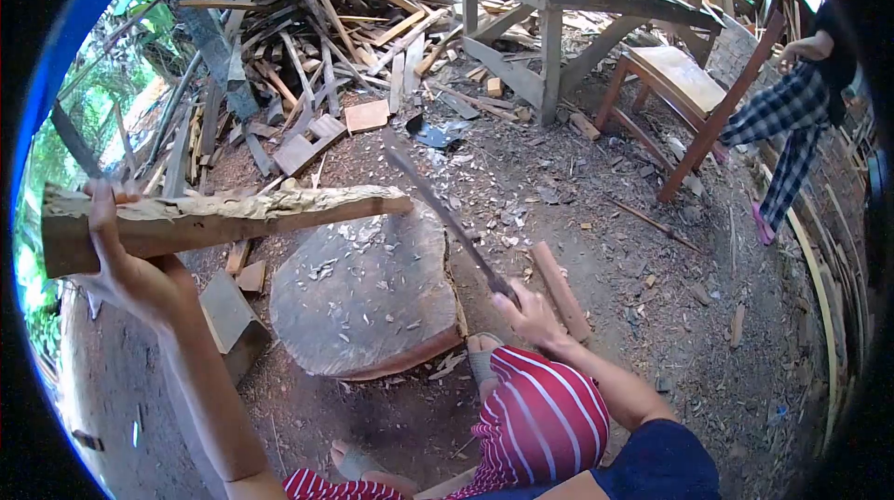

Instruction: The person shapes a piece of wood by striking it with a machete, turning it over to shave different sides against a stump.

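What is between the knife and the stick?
Nothing visible. The knife in the right hand is raised beside the stick, which the left hand holds, its tip over the stump. Only open air separates them.

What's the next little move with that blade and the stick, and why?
Probably a short chop down onto the wood piece. The left hand holds it level, its far end over the stump, where chips already lie. The right hand has the blade raised, pointing toward that end.
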A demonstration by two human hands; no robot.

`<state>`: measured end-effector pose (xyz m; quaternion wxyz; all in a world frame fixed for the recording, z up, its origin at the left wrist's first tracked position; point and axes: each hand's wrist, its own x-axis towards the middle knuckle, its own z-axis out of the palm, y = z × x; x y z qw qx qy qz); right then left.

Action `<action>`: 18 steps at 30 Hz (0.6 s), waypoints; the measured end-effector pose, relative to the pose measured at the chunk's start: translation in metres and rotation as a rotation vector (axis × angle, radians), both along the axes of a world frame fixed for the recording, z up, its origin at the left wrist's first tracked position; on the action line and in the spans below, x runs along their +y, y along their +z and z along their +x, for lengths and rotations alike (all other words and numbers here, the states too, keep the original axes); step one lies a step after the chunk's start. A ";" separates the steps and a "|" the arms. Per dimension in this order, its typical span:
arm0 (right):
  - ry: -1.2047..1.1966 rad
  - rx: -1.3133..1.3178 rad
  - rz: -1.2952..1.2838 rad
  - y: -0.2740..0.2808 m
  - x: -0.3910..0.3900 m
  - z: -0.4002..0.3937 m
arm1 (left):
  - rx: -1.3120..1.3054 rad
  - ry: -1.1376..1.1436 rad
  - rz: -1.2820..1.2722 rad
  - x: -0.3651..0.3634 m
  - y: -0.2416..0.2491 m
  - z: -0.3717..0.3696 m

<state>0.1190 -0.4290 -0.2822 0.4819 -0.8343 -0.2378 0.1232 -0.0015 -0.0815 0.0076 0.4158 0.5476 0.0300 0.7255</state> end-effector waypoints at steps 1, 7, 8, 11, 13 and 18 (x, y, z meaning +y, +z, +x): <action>0.000 -0.058 -0.013 -0.010 -0.009 -0.010 | -0.020 0.113 -0.067 -0.002 0.000 0.002; 0.061 -0.265 -0.277 -0.014 -0.044 -0.031 | -0.051 0.065 0.182 0.026 0.011 -0.048; 0.085 -0.350 -0.350 -0.013 -0.044 -0.028 | -0.051 0.148 0.203 0.024 0.014 -0.053; 0.145 -0.471 -0.372 0.015 -0.022 -0.015 | 0.025 0.453 0.341 0.021 0.021 -0.060; 0.184 -0.611 -0.331 0.027 0.004 -0.004 | -0.042 0.351 0.317 0.020 0.023 -0.066; 0.298 -0.776 -0.377 0.064 0.089 0.018 | -0.267 0.126 0.031 -0.001 0.036 -0.060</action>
